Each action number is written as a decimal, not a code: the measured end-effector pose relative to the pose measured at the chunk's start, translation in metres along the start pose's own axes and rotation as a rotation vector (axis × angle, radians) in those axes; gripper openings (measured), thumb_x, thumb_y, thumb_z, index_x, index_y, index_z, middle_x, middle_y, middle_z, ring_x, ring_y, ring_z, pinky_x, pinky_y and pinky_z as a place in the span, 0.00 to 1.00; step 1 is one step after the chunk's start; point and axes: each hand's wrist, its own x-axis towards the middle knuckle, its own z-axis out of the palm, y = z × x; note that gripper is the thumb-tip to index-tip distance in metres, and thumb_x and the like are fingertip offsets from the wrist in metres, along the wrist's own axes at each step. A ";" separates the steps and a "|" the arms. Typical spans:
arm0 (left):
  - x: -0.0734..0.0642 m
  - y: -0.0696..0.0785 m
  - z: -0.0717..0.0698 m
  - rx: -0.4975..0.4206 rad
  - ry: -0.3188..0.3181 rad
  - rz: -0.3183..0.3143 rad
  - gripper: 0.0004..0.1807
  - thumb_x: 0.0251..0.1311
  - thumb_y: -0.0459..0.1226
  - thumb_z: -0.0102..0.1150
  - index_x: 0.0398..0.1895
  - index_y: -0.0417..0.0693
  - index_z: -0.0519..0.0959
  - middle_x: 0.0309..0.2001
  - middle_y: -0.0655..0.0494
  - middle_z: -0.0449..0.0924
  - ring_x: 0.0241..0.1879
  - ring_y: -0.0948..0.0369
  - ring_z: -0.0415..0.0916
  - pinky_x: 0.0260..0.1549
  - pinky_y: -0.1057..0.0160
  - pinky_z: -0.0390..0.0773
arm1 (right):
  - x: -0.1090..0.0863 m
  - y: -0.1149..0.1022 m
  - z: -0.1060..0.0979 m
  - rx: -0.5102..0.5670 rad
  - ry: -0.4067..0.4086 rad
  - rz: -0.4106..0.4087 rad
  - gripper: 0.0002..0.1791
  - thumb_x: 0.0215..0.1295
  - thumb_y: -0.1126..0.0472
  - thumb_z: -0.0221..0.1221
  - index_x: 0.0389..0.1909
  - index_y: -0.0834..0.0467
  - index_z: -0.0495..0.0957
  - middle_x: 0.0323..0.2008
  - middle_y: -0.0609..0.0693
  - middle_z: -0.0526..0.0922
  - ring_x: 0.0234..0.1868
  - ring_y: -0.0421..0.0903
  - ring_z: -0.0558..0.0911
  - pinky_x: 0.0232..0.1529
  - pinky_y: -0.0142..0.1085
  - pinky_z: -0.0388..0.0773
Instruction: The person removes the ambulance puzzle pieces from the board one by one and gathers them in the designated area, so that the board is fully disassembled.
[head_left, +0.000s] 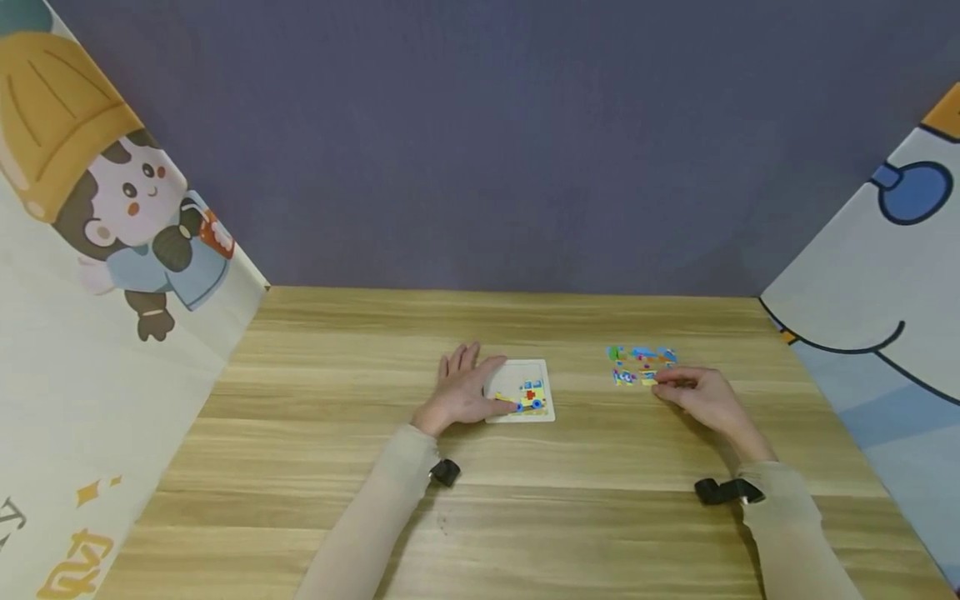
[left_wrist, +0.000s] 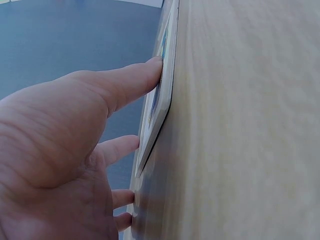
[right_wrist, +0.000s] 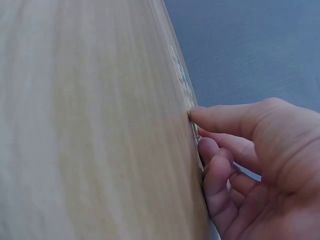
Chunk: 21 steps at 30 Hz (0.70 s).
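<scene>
In the head view a square white-framed puzzle board point(head_left: 551, 400) lies flat, with a yellow vehicle picture point(head_left: 534, 392) partly filled in at its lower right. My left hand point(head_left: 467, 390) is spread at the board's left side. Its thumb point(left_wrist: 135, 75) presses on the picture, and the index fingertip touches the edge. To the right, my right hand point(head_left: 701, 398) is at the near edge of a group of small colourful puzzle pieces point(head_left: 641, 357). Thumb and index finger pinch a yellowish puzzle piece point(head_left: 648, 377) at table level; the fingers partly hide it.
The wood-grain table point(head_left: 585, 517) extends under both hands. A dark blue-grey panel point(head_left: 517, 150) rises behind it, and cartoon-printed panels stand at the left point(head_left: 45, 350) and right point(head_left: 832, 275). The loose pieces lie right of the board, apart from it.
</scene>
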 end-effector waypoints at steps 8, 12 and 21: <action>-0.001 0.001 -0.001 -0.006 -0.003 -0.002 0.48 0.62 0.60 0.70 0.83 0.61 0.64 0.88 0.41 0.40 0.87 0.41 0.32 0.83 0.34 0.30 | 0.000 -0.001 0.000 0.022 -0.009 0.014 0.23 0.74 0.51 0.67 0.59 0.64 0.85 0.48 0.58 0.87 0.32 0.38 0.76 0.28 0.33 0.77; -0.001 0.002 -0.002 -0.004 0.001 0.001 0.47 0.62 0.60 0.70 0.83 0.61 0.64 0.88 0.41 0.40 0.87 0.41 0.32 0.83 0.34 0.30 | 0.000 -0.002 -0.001 0.040 -0.008 0.024 0.24 0.74 0.50 0.67 0.59 0.64 0.84 0.43 0.50 0.87 0.32 0.37 0.77 0.29 0.32 0.78; -0.002 0.002 -0.003 -0.009 0.002 0.005 0.48 0.62 0.60 0.71 0.83 0.60 0.65 0.88 0.40 0.40 0.87 0.40 0.33 0.83 0.33 0.30 | -0.001 -0.004 -0.003 0.059 -0.011 0.009 0.24 0.77 0.49 0.64 0.61 0.64 0.83 0.42 0.47 0.88 0.32 0.36 0.77 0.28 0.33 0.79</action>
